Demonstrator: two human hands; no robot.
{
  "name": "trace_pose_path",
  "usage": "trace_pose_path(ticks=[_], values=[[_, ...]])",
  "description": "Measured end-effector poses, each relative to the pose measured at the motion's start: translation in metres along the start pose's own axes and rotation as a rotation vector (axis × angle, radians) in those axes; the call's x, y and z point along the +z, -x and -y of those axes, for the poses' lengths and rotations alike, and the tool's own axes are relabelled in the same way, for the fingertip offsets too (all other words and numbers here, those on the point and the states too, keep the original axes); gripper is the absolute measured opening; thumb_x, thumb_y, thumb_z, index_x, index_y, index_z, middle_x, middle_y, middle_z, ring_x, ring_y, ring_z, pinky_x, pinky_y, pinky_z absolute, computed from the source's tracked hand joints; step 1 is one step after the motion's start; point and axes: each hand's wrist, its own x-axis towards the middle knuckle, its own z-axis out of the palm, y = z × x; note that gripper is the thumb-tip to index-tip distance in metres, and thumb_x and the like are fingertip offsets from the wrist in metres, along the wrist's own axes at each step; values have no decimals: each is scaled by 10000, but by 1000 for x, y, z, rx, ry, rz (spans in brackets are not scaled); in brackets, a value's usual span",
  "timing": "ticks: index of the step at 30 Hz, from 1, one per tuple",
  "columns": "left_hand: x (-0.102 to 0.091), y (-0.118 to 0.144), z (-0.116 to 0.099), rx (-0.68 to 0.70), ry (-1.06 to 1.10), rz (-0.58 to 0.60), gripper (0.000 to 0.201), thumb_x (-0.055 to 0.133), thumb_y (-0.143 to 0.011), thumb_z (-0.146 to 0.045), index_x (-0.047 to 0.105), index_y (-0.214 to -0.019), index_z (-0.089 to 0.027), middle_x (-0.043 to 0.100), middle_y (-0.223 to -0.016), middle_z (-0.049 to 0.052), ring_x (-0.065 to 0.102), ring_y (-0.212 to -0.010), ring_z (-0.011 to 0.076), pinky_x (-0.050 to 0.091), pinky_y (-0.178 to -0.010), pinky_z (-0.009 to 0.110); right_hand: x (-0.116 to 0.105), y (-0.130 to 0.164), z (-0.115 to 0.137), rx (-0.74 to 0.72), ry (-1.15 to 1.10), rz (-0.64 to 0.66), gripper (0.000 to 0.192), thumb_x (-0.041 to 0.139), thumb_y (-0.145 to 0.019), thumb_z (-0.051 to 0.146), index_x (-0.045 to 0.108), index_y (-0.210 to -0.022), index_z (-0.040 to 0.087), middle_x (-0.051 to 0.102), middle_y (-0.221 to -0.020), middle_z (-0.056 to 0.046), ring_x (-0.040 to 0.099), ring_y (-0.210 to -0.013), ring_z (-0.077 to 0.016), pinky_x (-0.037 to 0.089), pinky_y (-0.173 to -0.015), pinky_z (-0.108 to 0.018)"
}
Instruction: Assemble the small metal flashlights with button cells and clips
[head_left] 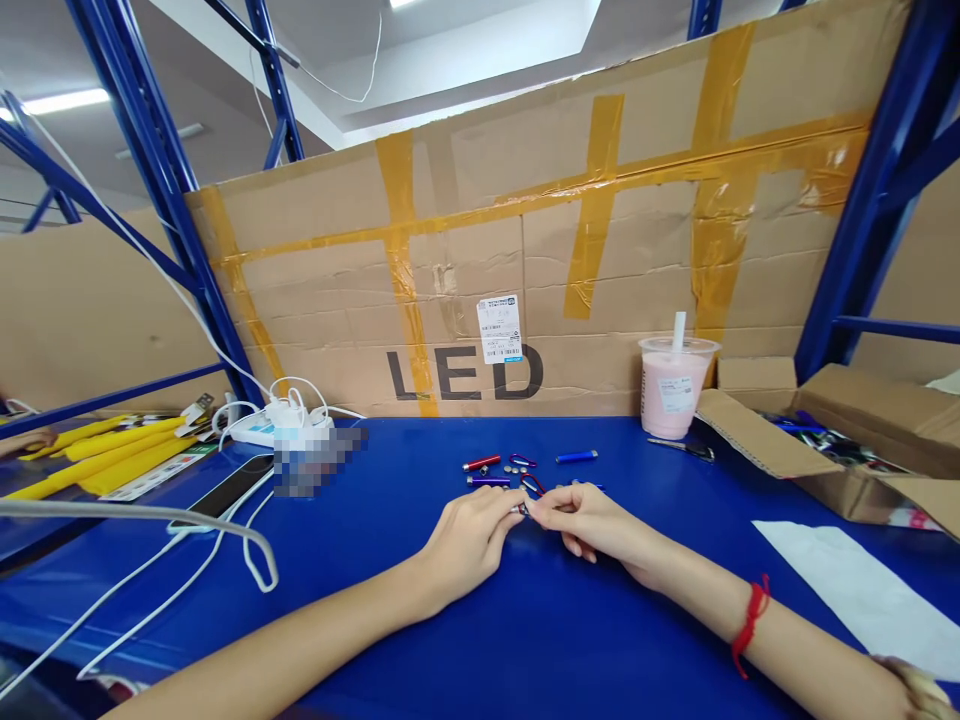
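My left hand (466, 545) is closed, its thumb and fingers pinching a small silver metal piece (518, 509) that is mostly hidden. Against it, my right hand (589, 518) is closed too, thumb and index fingertip meeting at the same spot; what they grip is too small to make out. Just beyond the fingers lie a red metal tube (481, 463), a purple tube (487, 481) and a blue tube (576, 457), like mini flashlights. Among them are a blue carabiner clip (523, 460), a red carabiner clip (532, 484) and several small round silver discs (513, 470).
A pink drink cup (676, 390) with a straw stands back right, a folding knife-like tool (681, 449) before it. Beyond are an open carton (862, 440) and white paper (862, 585). Leftward lie a phone (225, 492), cables and a power strip (277, 427). Cardboard (337, 320) walls the back.
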Motion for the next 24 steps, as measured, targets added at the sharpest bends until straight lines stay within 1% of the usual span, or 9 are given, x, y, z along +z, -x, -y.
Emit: trace_pose_path(ticks=[4, 6, 9, 12, 17, 21, 24], values=[[-3, -2, -3, -54, -13, 19, 242, 322, -922, -216, 536, -1029, -182, 623, -925, 36, 571, -826, 149, 457, -751, 259, 1, 0, -2, -82, -4, -29, 499, 614, -644, 582, 617, -784, 102, 409, -408, 59, 324, -345, -23, 251, -342, -133], [-4, -3, -3, -66, -25, 9, 235, 333, -917, -215, 540, -1023, -180, 624, -944, 41, 574, -846, 156, 458, -761, 264, 1, -1, -2, -136, 2, -55, 484, 614, -651, 568, 622, -773, 100, 443, -453, 45, 340, -351, -23, 260, -344, -141], [-4, -4, -2, -73, -34, -22, 211, 356, -909, -213, 543, -1001, -182, 626, -958, 42, 582, -861, 162, 459, -769, 265, 1, -2, -1, -167, 8, -126, 493, 625, -631, 565, 625, -801, 103, 538, -597, 1, 367, -361, -21, 267, -337, -156], [-5, -4, -1, -86, -27, -28, 191, 370, -904, -198, 531, -1005, -187, 627, -974, 27, 582, -880, 157, 455, -786, 264, 1, -1, 0, -165, 7, -191, 496, 657, -602, 534, 626, -856, 110, 577, -718, -26, 391, -368, -20, 279, -344, -166], [-7, -3, -1, -107, -22, 24, 196, 374, -898, -188, 520, -1029, -193, 624, -1008, 19, 586, -899, 158, 457, -778, 258, -2, 0, 2, -201, 63, -192, 437, 669, -619, 473, 660, -858, 107, 586, -728, -33, 410, -382, -25, 305, -382, -178], [-9, -3, -1, -129, -55, 68, 181, 376, -898, -204, 520, -1009, -197, 633, -953, 8, 594, -867, 169, 460, -735, 269, -3, 0, 2, -230, 106, -214, 414, 675, -608, 483, 685, -795, 114, 576, -716, -33, 407, -375, -30, 312, -380, -190], [-9, -3, -2, -148, -63, 111, 172, 370, -903, -216, 521, -982, -189, 633, -905, 10, 599, -835, 167, 455, -704, 255, -2, -1, 0, -235, 123, -227, 406, 678, -604, 496, 692, -768, 125, 572, -711, -32, 401, -370, -31, 326, -376, -194]])
